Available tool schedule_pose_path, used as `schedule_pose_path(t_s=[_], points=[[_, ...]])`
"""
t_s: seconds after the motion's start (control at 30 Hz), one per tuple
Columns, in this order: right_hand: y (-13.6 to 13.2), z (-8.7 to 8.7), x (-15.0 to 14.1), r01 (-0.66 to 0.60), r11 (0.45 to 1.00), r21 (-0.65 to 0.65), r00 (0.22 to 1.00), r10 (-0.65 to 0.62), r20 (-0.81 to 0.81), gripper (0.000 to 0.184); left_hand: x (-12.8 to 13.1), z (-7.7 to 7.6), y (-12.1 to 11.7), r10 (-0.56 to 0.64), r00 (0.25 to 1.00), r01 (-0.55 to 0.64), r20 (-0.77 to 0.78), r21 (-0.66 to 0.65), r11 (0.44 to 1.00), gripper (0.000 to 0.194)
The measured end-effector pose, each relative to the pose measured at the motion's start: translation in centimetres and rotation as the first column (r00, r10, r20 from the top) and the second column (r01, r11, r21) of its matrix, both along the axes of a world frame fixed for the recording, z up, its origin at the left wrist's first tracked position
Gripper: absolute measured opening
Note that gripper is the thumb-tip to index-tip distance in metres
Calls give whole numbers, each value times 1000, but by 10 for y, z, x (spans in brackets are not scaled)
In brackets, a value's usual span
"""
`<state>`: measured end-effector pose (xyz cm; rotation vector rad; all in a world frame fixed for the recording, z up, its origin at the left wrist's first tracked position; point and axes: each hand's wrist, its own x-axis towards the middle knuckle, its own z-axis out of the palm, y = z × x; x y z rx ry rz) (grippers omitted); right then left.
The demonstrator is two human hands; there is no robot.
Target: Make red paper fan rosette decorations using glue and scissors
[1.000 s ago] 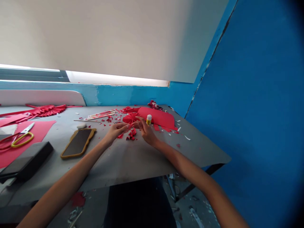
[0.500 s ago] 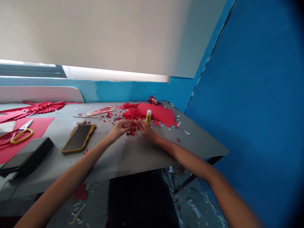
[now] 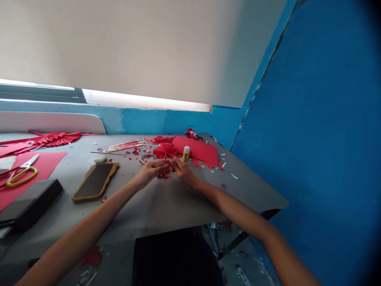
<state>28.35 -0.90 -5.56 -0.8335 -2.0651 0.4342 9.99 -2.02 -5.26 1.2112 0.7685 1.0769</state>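
"Two hands together: left hand (image 3: 151, 171), right hand (image 3: 185, 173). Gripping what?"

"Something small, pinched between them, too hidden to name, just below a pleated red paper rosette (image 3: 164, 151), near a glue stick (image 3: 186, 154)."

The left hand (image 3: 151, 171) and right hand (image 3: 185, 172) now touch.

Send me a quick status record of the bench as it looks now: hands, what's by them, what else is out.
left hand: fingertips meeting the right hand's
right hand: fingertips meeting the left hand's
in the pinch: too small to tell
nearby: red paper rosette, upright glue stick, thin ring, red paper scraps
rest: yellow-handled scissors, pleated red paper fan, phone in gold case
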Motion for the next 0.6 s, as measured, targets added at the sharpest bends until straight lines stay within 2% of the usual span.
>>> schedule_pose_path(t_s=[0.27, 0.47, 0.6], points=[[-3, 13, 2, -26, 1000, 14, 998, 25, 62, 28, -1, 6, -6, 29, 996, -16, -84, 147, 989, 40], [-2, 22, 6, -35, 999, 13, 999, 34, 37, 27, 7, 19, -14, 188, 975, -146, -119, 295, 944, 40], [-4, 28, 7, -50, 999, -14, 999, 50, -14, 26, 9, 19, -17, 241, 965, -191, -105, 353, 916, 42]])
